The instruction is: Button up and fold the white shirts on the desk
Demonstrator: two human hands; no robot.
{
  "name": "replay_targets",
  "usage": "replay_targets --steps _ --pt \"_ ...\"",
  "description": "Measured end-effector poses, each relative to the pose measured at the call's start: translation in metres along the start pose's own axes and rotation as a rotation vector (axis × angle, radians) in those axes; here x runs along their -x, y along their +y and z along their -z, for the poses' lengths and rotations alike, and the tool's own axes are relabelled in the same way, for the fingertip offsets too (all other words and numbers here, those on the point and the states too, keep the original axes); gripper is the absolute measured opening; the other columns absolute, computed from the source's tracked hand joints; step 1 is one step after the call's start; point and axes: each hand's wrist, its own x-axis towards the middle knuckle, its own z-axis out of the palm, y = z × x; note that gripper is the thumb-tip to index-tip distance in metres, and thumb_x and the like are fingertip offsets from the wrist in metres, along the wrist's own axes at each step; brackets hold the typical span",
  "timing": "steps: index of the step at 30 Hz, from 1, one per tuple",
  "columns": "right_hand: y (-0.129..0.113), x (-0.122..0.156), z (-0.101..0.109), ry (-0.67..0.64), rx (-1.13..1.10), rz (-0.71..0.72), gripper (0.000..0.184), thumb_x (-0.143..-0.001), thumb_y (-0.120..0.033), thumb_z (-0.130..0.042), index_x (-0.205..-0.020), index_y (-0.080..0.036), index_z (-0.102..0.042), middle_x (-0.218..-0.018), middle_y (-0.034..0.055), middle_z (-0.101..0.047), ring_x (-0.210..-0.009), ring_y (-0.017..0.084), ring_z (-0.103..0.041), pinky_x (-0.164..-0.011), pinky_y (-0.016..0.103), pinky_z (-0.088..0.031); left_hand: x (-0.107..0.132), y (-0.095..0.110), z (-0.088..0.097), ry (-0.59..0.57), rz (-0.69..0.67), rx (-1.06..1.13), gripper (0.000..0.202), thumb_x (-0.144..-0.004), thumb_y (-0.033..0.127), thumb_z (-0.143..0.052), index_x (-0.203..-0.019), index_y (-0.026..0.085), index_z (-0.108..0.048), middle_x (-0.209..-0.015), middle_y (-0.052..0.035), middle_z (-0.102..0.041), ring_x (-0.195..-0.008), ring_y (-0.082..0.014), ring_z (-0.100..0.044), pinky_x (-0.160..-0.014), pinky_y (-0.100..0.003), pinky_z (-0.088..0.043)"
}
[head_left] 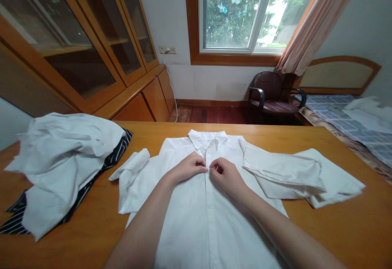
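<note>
We see both hands at work on a white shirt (186, 224), which lies front up on the table (352, 236) directly beneath them. Our left hand (190, 167) has its thumb and fingers drawn close together, the tips against the placket (209, 216). Just across from it, our right hand (226, 175) is curled, thumb and forefinger nearly meeting at the same strip. We cannot tell whether either has cloth or a button pinched, since the fingers hide it.

As for progress, we judge the spreading-out finished: the body lies mostly flat, and the collar (197, 139), just beyond both hands, is turned down. Nearer us than the hands, the front edges lie together in a line; we can't make out which buttons are fastened. The upper front looks like the part in hand. Both sleeves look unarranged: the left sleeve (130, 183) is crumpled out beyond the left hand, the right sleeve (281, 175) in loose folds right of the right hand. Well left of the left hand, a white cloth (73, 150) lies rumpled over a striped cloth (15, 220).
</note>
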Motion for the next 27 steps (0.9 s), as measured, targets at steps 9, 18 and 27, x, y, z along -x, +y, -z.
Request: replay_targets --steps 9,18,27 --pt "0.006 0.012 -0.007 0.012 0.029 -0.007 0.006 -0.082 -0.016 -0.067 -0.079 -0.020 -0.070 -0.074 -0.0002 -0.065 -0.070 0.015 -0.060 -0.068 0.026 -0.044 0.000 0.000 0.001 -0.036 0.000 -0.011 0.015 -0.086 0.033 -0.064 -0.080 0.019 -0.067 -0.089 -0.0028 -0.065 -0.102 -0.0229 -0.053 -0.093 -0.032 -0.041" --pt "0.008 0.011 -0.008 -0.028 0.087 -0.016 0.007 -0.085 -0.020 -0.071 -0.078 -0.020 -0.070 -0.075 0.0009 -0.066 -0.076 0.018 -0.060 -0.072 0.028 -0.044 0.000 0.004 0.000 -0.061 -0.024 -0.037 0.016 -0.089 0.032 -0.061 -0.080 0.019 -0.065 -0.088 -0.0024 -0.064 -0.103 -0.0227 -0.050 -0.094 -0.032 -0.038" --pt "0.010 0.008 -0.005 -0.043 0.079 0.005 0.008 -0.085 -0.019 -0.071 -0.077 -0.020 -0.071 -0.074 0.0010 -0.066 -0.076 0.017 -0.060 -0.071 0.027 -0.043 0.006 0.010 0.005 -0.078 -0.002 -0.047 0.009 -0.081 0.029 -0.070 -0.081 0.020 -0.070 -0.087 -0.0013 -0.067 -0.103 -0.0225 -0.053 -0.091 -0.030 -0.039"
